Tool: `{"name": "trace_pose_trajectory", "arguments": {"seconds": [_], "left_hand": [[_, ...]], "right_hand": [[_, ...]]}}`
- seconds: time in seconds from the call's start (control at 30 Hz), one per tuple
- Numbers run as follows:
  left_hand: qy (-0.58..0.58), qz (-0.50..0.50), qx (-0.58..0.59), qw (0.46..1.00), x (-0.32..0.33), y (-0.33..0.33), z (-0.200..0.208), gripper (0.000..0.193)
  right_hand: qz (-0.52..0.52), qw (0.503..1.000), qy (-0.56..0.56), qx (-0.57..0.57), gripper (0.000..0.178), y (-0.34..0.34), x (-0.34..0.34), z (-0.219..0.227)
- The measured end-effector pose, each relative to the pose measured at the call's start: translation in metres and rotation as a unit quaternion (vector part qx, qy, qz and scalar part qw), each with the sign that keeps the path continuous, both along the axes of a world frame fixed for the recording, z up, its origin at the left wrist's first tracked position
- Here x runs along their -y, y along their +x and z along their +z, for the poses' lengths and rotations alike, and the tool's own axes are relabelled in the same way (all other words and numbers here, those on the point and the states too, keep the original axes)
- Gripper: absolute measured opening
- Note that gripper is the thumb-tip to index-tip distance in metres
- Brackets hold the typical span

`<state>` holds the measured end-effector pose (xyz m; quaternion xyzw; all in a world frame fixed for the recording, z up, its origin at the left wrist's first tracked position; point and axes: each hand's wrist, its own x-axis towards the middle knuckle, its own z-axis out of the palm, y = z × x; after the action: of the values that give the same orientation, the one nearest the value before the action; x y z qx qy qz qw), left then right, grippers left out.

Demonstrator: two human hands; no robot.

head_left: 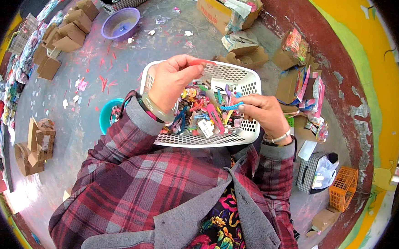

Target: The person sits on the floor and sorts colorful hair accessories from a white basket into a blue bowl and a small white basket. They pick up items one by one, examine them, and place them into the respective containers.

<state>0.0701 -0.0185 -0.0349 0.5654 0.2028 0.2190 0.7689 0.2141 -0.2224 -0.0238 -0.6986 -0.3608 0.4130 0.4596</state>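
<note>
One left hand (171, 81): up around 10–11 o'clock of a white, perforated plastic basket (232, 73), thumb and finger pinching a thin, bright red strip (206, 62). Can't really make out what that strip is, tbh.
Right hand (265, 114): out at 3 o'clock, just above the basket's rim, pinching a slim, bright blue clip (230, 107) with pale dots, its free end pointing toward 9.
Basket: right in front of the person's torso, a bit tilted, with a messy heap of small multicoloured hair clips (196, 107) inside. A long pink plastic clip (215, 118) lies near 4 o'clock in there, and a small white card (205, 128) sits close to 5.
Plaid jacket (128, 166): red, grey and black, filling 6 o'clock.
Bowl: round teal plastic one (102, 127) on the floor at about 8, partly behind the left sleeve.
Basin: round purple plastic one (109, 27), way out at 10–11.
Boxes: open brown cardboard row (70, 36) near 10, plus one big, stuffed yellow-brown carton (213, 16) at 12–1.
Crate: orange plastic lattice (343, 189), far off at 4.
</note>
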Motion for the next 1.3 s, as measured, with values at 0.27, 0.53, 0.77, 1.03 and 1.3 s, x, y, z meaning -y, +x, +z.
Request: {"name": "trace_pose_trajectory", "arguments": {"seconds": [0.27,0.53,0.77,1.03,1.3], "left_hand": [[0.087,-0.044,0.012,0.995,0.013,0.001,-0.007,0.012],[0.199,-0.071,0.000,0.978,0.025,0.000,-0.003,0.011],[0.131,-0.084,-0.042,0.987,0.024,-0.001,-0.002,0.012],[0.202,-0.086,-0.020,0.975,0.025,-0.001,-0.001,0.012],[0.189,-0.104,-0.034,0.976,0.027,-0.002,0.003,0.012]], "right_hand": [[-0.087,0.979,0.173,0.067,0.020,-0.022,-0.004,0.044],[-0.170,0.935,0.217,0.223,0.018,-0.045,-0.023,0.039],[-0.117,0.903,0.239,0.337,0.016,-0.042,-0.019,0.046],[-0.107,0.900,0.217,0.364,0.016,-0.044,-0.031,0.031],[-0.087,0.866,0.237,0.432,0.014,-0.042,-0.040,0.027]]}}
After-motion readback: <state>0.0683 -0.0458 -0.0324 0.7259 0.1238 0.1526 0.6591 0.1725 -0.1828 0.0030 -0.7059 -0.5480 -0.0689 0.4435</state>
